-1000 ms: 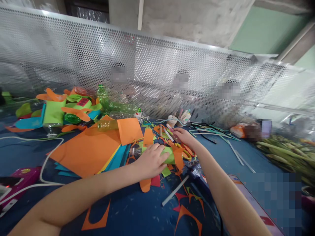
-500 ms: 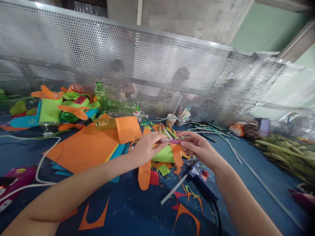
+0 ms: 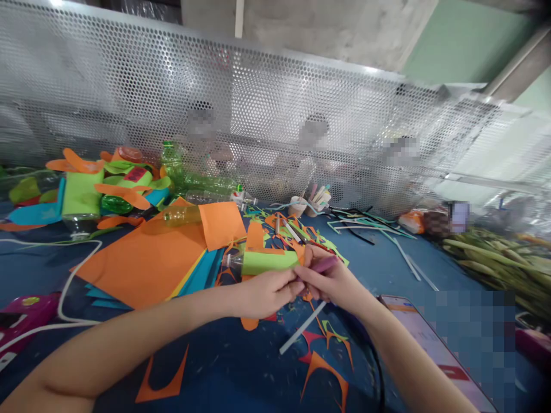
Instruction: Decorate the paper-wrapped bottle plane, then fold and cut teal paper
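Note:
My right hand (image 3: 325,275) grips a purple marker pen (image 3: 323,264), its barrel slanting up past the fingers. Against those fingertips, my left hand (image 3: 267,292) pinches at the pen's lower end, which the fingers hide. Just behind both hands lies a plastic bottle (image 3: 233,261) wrapped in lime-green paper (image 3: 267,261), with orange paper strips (image 3: 255,234) on it. A glue stick (image 3: 301,328) sticks out below my hands; the glue gun behind it is mostly covered by my right arm.
Orange sheets (image 3: 150,258) and blue sheets (image 3: 209,275) lie left, near decorated bottles (image 3: 84,192). Paper cups of markers (image 3: 318,201) stand before a perforated metal screen (image 3: 258,103). Orange offcuts (image 3: 166,381) litter the front. A phone (image 3: 424,338) appears at right, beside dried leaves (image 3: 495,258).
Both hands have come lower and closer together. The marker pen, level between them before, now tilts up in my right hand. A phone has appeared by my right forearm.

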A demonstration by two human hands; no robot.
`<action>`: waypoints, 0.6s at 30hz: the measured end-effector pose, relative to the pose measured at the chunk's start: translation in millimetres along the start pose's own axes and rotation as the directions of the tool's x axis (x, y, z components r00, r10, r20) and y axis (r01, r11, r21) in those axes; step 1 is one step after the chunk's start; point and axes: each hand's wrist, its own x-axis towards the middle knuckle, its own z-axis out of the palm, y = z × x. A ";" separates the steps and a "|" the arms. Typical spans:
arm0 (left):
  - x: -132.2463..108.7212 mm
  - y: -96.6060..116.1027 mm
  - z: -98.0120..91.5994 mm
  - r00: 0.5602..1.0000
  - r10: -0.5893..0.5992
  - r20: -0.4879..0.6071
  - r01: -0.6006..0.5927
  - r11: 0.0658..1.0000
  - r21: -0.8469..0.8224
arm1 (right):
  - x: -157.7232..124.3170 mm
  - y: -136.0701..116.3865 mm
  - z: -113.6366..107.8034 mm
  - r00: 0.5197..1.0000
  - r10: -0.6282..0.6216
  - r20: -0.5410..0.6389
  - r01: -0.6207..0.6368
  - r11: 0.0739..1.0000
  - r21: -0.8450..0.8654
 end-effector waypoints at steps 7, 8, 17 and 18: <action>-3.8 1.3 3.9 0.976 -0.132 0.174 0.164 0.970 -0.181 | -18.9 29.2 15.1 0.985 0.093 -0.146 -0.062 0.978 0.201; -4.1 0.1 5.5 0.961 -0.170 0.217 0.221 0.946 -0.238 | -21.0 32.9 16.5 0.983 0.103 -0.151 -0.068 0.973 0.221; 10.5 -8.1 8.6 0.931 -0.305 0.203 0.341 0.923 -0.180 | -24.0 43.6 0.9 0.939 0.097 -0.329 0.018 0.943 0.331; 12.3 -8.9 6.1 0.944 -0.305 0.125 0.312 0.950 -0.035 | -23.8 41.7 -3.5 0.913 0.076 -0.400 0.075 0.934 0.349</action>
